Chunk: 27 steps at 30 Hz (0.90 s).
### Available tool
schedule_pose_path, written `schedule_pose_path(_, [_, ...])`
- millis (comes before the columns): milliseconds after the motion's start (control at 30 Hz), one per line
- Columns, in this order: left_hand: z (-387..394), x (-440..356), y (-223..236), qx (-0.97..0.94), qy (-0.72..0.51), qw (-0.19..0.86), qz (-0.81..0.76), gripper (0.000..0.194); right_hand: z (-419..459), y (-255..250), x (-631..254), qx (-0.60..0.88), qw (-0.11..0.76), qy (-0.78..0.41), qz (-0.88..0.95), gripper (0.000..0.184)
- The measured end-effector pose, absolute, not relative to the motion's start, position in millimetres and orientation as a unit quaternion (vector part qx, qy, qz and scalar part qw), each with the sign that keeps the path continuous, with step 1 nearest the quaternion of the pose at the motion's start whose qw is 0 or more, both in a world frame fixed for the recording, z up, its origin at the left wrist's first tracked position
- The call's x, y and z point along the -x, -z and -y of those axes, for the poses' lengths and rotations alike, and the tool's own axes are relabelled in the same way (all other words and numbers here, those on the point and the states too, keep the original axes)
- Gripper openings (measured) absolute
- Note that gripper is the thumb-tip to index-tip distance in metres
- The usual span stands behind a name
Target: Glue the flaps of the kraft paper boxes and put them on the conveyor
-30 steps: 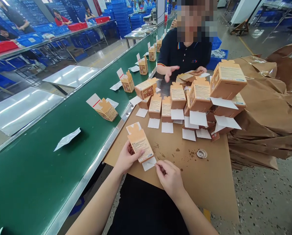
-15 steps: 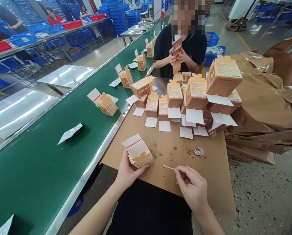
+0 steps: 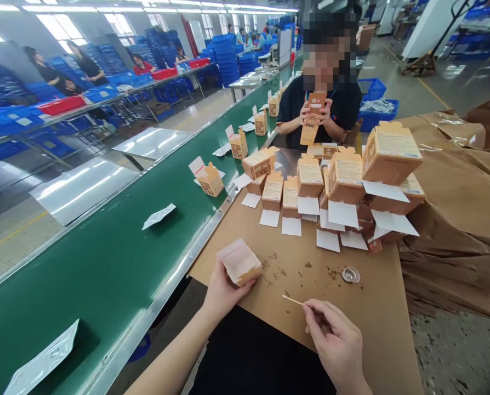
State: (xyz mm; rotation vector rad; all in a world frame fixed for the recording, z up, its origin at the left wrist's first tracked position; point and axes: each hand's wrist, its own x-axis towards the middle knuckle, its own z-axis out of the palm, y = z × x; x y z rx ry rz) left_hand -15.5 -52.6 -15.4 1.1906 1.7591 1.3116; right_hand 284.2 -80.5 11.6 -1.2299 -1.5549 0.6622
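Your left hand (image 3: 222, 293) holds a small carton (image 3: 240, 266) above the near left part of the tabletop (image 3: 368, 315), beside its edge along the green conveyor belt (image 3: 117, 274). The fingers of that hand are clamped on the carton, with the thumb along its near side and the other fingers at its left. The carton is tilted, its pale panel facing up, and looks slightly blurred.

Your right hand (image 3: 337, 332) is over the near part of the tabletop, fingers together, pinching the end of a thin swab (image 3: 292, 300). The swab points left towards the carton, and its pale tip is apart from it.

Between the carton and a small clear dish (image 3: 351, 275), the brown surface carries dark smears (image 3: 275, 267) and spots. Brown specks (image 3: 334, 274) lie scattered just left of the dish.

Beyond them you have a pile of cartons (image 3: 311, 175), several with white flaps hanging open towards you. Crumpled brown paper (image 3: 454, 186) fills the area to the right of the tabletop.

On the belt, a silver packet (image 3: 43, 359) lies nearest you, with another packet (image 3: 158, 216) farther along. Past that one, open cartons (image 3: 210, 179) stand in a row, with packets near them. Across from you, a person (image 3: 346, 107) in a dark shirt holds up a brown box (image 3: 314, 118) in both hands, just behind the pile.
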Motion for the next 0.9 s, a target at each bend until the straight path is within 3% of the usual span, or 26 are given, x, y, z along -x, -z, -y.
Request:
schedule_pose_path(133, [41.7,100.3,1.5,-0.305,-0.590,0.171,-0.727,0.097,88.7,-1.7,-295.5,0.561,0.488,-0.263,0.615,0.037])
schedule_pose_path(233, [36.5,169.1,-6.5,-0.238,-0.585,0.108,-0.767,0.099,89.5,4.9,-308.6,0.572,0.471,-0.249,0.624,0.042])
schedule_pose_path(433, [17.4,218.2,0.2,-0.263,-0.519,0.128,-0.803,0.083,82.6,10.6,-316.4,0.589,0.456,-0.240,0.622,0.046])
schedule_pose_path(633, [-3.7,223.5,4.4,-0.302,-0.515,0.163,-0.785,0.089,79.8,7.8,-309.9,0.578,0.452,-0.246,0.633,0.042])
schedule_pose_path(900, [-37.5,225.3,-13.4,-0.293,-0.478,0.169,-0.811,0.084,77.2,-5.4,-313.9,0.575,0.466,-0.252,0.624,0.048])
